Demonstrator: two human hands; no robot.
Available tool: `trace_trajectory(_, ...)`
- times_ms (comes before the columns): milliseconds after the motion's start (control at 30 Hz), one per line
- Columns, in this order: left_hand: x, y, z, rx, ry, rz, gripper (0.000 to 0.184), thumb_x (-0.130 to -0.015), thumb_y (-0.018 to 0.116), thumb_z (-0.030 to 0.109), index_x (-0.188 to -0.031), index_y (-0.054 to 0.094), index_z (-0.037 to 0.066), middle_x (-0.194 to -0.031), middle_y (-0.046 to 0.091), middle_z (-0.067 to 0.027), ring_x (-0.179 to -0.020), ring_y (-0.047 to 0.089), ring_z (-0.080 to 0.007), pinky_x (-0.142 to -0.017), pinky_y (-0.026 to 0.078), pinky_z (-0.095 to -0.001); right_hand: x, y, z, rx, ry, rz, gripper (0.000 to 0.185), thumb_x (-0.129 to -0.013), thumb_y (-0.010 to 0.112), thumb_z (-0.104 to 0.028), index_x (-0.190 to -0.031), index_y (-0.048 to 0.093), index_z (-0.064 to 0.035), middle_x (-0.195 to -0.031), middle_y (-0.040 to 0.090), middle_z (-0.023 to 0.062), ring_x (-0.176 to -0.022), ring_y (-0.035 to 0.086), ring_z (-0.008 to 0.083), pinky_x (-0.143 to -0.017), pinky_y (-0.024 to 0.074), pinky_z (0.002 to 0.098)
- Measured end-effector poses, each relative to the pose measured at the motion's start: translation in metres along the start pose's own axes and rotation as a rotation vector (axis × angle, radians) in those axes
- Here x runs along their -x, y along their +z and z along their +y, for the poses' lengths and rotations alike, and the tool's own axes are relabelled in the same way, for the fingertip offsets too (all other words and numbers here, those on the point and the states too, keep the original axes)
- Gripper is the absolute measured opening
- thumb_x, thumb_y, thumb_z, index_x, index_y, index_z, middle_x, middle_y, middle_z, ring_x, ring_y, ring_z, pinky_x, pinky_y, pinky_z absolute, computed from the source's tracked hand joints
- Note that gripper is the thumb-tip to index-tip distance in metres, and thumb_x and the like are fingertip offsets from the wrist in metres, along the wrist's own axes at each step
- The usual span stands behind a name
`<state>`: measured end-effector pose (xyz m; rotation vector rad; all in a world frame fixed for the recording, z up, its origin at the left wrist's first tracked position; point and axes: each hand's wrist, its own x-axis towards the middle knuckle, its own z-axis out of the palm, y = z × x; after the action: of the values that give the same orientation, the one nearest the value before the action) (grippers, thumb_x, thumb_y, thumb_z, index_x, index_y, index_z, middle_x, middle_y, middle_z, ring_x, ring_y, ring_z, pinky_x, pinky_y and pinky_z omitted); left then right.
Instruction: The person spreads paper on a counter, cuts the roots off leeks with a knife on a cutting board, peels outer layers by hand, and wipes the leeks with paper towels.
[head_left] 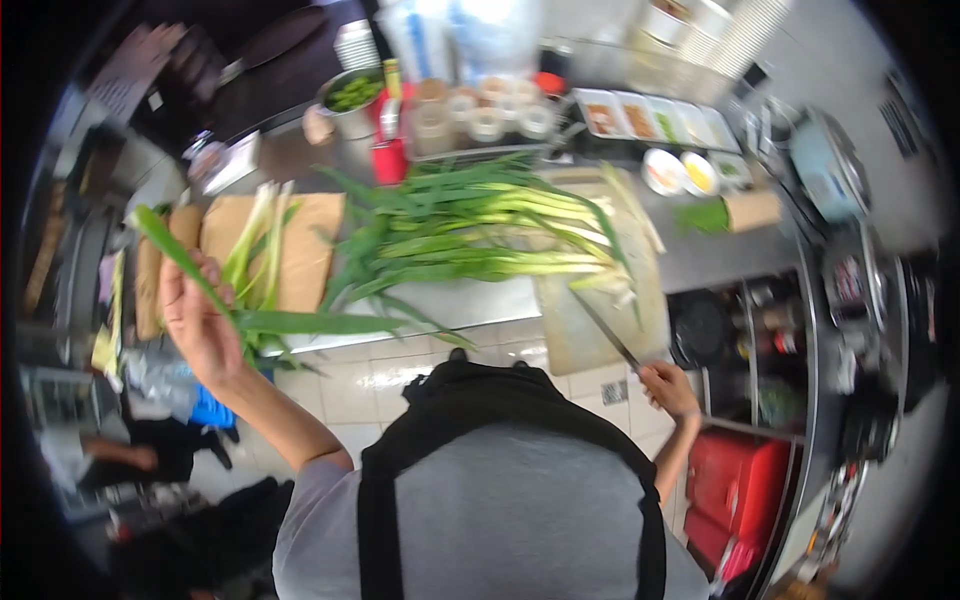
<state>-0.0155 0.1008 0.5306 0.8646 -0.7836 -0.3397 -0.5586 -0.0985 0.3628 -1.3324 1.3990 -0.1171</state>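
Note:
My left hand [205,315] is raised at the left, its fingers closed around a green onion leaf [320,323], with one green length rising to the upper left and another stretching right. In my right hand [668,388] is a knife [608,332], its blade pointing up and left over the front of a pale cutting board [600,345]. A large heap of green onions [450,225] lies across the counter, white ends on the board and leaves to the left. Several pale stalks [262,245] rest on brown cardboard [318,235] near my left hand.
Behind the heap stand lidded cups [485,122], a pot of chopped greens [353,95] and a tray of toppings [655,120]. Two small bowls [680,173] sit at right. Below the counter is a red bin [740,480]. Another person's arm [120,452] shows at lower left.

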Motion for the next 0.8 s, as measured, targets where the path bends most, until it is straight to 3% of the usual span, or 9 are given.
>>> trace_trajectory(33,0.004,-0.020,0.023,-0.150,0.074,0.106,0.035,-0.088,0.051,0.001,-0.122,0.046,-0.004,-0.109,0.053,-0.0106,-0.090,0.046,-0.0129,-0.060,0.042,-0.0208,0.001,-0.003,-0.001,-0.003,0.004,-0.014,0.028,-0.087,0.060,-0.032,-0.076,0.058,-0.0060,-0.057,0.049,-0.0012,-0.045,0.046,0.0058,-0.038,0.0358,0.0202)
trace_trajectory(133,0.010,-0.057,0.079,-0.465,0.207,0.334,0.036,-0.088,0.051,0.001,-0.123,0.046,-0.005,-0.110,0.057,-0.0119,-0.089,0.056,-0.0156,-0.067,0.046,-0.0213,0.003,-0.007,-0.011,0.018,0.033,-0.001,0.029,-0.087,0.060,-0.031,-0.075,0.058,-0.0051,-0.056,0.051,0.0003,-0.041,0.047,0.0066,-0.036,0.0356,0.0194)
trace_trajectory(267,-0.026,-0.065,0.078,-1.111,0.293,0.319,0.027,-0.088,0.052,0.003,-0.115,0.056,-0.004,-0.104,0.062,-0.0093,-0.090,0.060,-0.0142,-0.071,0.046,-0.0216,0.004,-0.004,-0.020,0.054,0.013,-0.009,0.033,-0.086,0.060,-0.034,-0.073,0.058,-0.0041,-0.055,0.051,0.0011,-0.039,0.047,0.0074,-0.035,0.0355,0.0198)
trace_trajectory(400,-0.093,-0.178,-0.036,-1.366,0.089,0.197,0.024,-0.085,0.059,0.009,-0.107,0.061,0.002,-0.094,0.065,-0.0093,-0.083,0.062,-0.0158,-0.073,0.047,-0.0271,0.010,-0.002,-0.018,0.047,0.023,-0.051,0.033,-0.082,0.064,-0.037,-0.081,0.062,-0.0045,-0.057,0.052,-0.0002,-0.042,0.047,0.0051,-0.037,0.0358,0.0193)
trace_trajectory(533,-0.124,-0.246,-0.159,-1.692,0.024,0.132,0.026,-0.081,0.061,0.013,-0.107,0.062,0.011,-0.095,0.066,-0.0088,-0.084,0.063,-0.0275,-0.071,0.048,-0.0369,0.021,0.006,-0.023,0.064,0.006,-0.006,0.034,-0.080,0.067,-0.034,-0.092,0.065,-0.0021,-0.060,0.053,0.0005,-0.047,0.050,0.0064,-0.040,0.0397,0.0209)
trace_trajectory(600,-0.128,-0.288,-0.203,-1.946,-0.122,0.015,0.033,-0.080,0.062,0.016,-0.113,0.058,0.016,-0.105,0.062,-0.0053,-0.094,0.060,-0.0281,-0.076,0.046,-0.0417,0.024,0.009,-0.028,0.048,-0.003,0.010,0.030,-0.080,0.067,-0.031,-0.088,0.066,-0.0016,-0.061,0.054,0.0014,-0.046,0.050,0.0072,-0.040,0.0400,0.0215)
trace_trajectory(667,-0.115,-0.250,-0.208,-2.172,-0.239,0.068,0.041,-0.079,0.064,0.020,-0.119,0.053,0.021,-0.118,0.055,-0.0041,-0.107,0.053,-0.0271,-0.084,0.042,-0.0443,0.024,0.012,-0.030,0.051,-0.009,0.032,0.029,-0.081,0.066,-0.030,-0.087,0.066,-0.0020,-0.060,0.054,0.0015,-0.046,0.049,0.0075,-0.040,0.0400,0.0215)
trace_trajectory(700,-0.115,-0.229,-0.209,-2.085,-0.238,0.161,0.046,-0.079,0.064,0.021,-0.122,0.051,0.021,-0.125,0.048,-0.0058,-0.113,0.047,-0.0284,-0.088,0.040,-0.0447,0.021,0.013,-0.028,0.045,-0.010,0.064,0.028,-0.081,0.066,-0.030,-0.087,0.066,-0.0020,-0.060,0.054,0.0016,-0.045,0.049,0.0075,-0.040,0.0400,0.0215)
trace_trajectory(800,-0.109,-0.178,-0.220,-1.875,0.355,-0.030,0.045,-0.078,0.065,0.019,-0.121,0.052,0.017,-0.120,0.051,-0.0101,-0.110,0.048,-0.0311,-0.089,0.040,-0.0434,0.023,0.017,-0.023,0.019,-0.002,0.141,0.028,-0.082,0.065,-0.030,-0.088,0.066,-0.0021,-0.059,0.053,0.0016,-0.045,0.049,0.0073,-0.040,0.0399,0.0215)
